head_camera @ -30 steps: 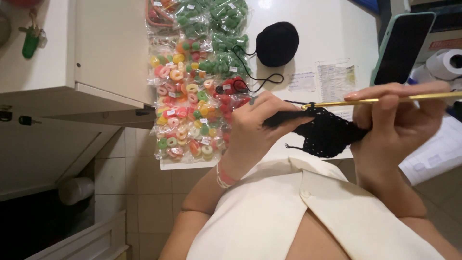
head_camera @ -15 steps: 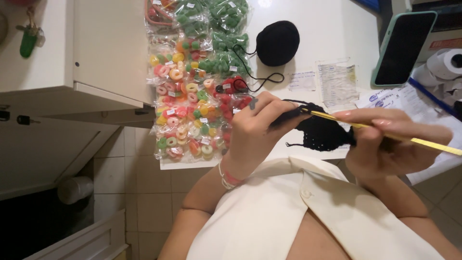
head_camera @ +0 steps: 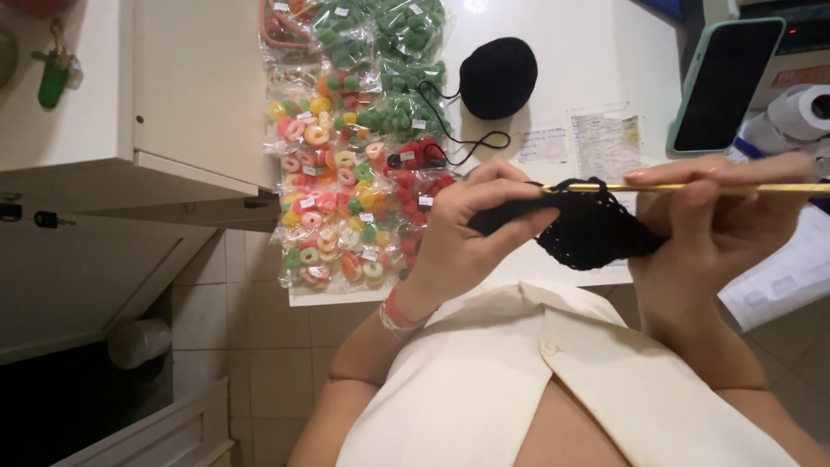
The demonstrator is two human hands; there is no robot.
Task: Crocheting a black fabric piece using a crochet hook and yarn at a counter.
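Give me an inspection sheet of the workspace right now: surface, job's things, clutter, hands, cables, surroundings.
Surface: white counter, mostly covered along its left part.
Job's things: black crocheted piece held between both hands; wooden hook lies across its top edge; black yarn ball on the counter, its strand trailing toward the work.
Clutter: bags of colourful ring candies, green candy bags, paper slips, phone propped upright, paper roll.
Hands: left hand pinches the piece; right hand grips the hook and the piece.
Cables: nothing seen.
Surroundings: white cabinet with keys hanging, tiled floor.
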